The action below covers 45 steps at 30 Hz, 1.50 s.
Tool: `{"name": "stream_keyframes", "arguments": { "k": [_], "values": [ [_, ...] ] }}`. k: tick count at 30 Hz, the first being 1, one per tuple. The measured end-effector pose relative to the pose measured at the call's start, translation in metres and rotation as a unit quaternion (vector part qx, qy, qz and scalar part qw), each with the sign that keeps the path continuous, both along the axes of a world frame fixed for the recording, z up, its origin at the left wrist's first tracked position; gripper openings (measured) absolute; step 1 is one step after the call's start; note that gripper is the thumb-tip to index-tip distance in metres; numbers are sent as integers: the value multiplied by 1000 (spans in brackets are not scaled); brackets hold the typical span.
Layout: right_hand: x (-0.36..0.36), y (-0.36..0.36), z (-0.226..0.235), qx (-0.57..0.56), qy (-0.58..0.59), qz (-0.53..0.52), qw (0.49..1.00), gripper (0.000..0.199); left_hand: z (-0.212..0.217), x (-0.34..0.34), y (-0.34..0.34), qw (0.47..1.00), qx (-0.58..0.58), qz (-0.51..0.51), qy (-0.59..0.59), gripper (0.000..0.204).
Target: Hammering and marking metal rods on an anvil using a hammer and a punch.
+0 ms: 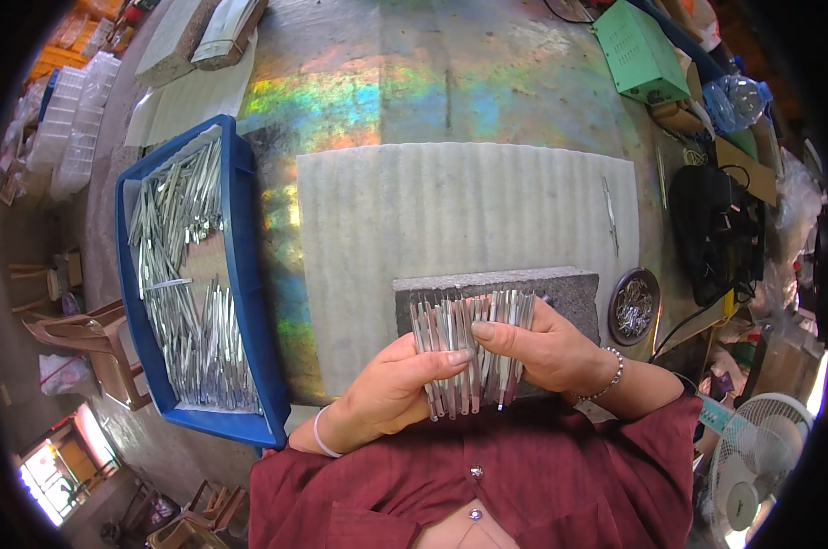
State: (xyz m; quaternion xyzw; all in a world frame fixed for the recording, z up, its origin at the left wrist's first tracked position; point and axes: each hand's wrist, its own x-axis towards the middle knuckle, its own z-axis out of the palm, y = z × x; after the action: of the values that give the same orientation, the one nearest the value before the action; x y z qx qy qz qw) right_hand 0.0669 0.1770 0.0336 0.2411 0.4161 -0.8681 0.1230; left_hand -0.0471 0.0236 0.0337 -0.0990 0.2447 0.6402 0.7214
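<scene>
Holding a fanned row of flat metal strips [469, 352], the left hand [391, 389] and the right hand [542, 348] clasp it from either side at the near edge of the bench [414, 82]. The strips stand side by side, long axes running near to far, far ends resting against a grey stone block [533, 285]. At left, a blue tray [249, 274] carries more strips.
</scene>
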Motion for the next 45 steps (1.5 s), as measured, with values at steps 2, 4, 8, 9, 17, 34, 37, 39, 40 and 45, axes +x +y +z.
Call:
{"name": "stream_keyframes", "arguments": {
  "k": [2, 4, 8, 9, 17, 34, 37, 39, 40, 45],
  "values": [
    [-4, -1, 0, 2, -5, 10, 1000, 28, -1, -1, -3, 1000, -1, 7, -6, 41],
    [-8, -5, 1, 2, 1, -5, 1000, 28, -3, -2, -6, 1000, -9, 16, 1, 42],
    [-12, -7, 3, 10, 1, 20, 1000, 29, 0, -4, -11, 1000, 11, 27, 3, 43],
    [-13, -8, 3, 13, 7, 22, 1000, 30, 2, -4, -12, 1000, 7, 29, 7, 44],
    [-15, -15, 0, -21, 7, 27, 999, 35, 6, -8, -20, 1000, 0, 23, 2, 48],
    [11, -20, -8, -52, 52, 11, 997, 34, 13, 3, -19, 1000, -1, -12, 13, 49],
    [16, -23, -5, -59, 58, 1, 997, 34, 10, 6, -23, 999, 14, -33, 18, 47],
    [20, -28, -5, -55, 66, -7, 996, 34, 9, 11, -27, 999, 7, -30, 21, 46],
    [21, -31, -5, -49, 74, -15, 996, 34, 9, 13, -29, 999, 3, -27, 25, 44],
    [29, -48, 1, -66, 40, -4, 997, 32, 10, 23, -46, 1000, -4, -4, 21, 38]
  ]
}}
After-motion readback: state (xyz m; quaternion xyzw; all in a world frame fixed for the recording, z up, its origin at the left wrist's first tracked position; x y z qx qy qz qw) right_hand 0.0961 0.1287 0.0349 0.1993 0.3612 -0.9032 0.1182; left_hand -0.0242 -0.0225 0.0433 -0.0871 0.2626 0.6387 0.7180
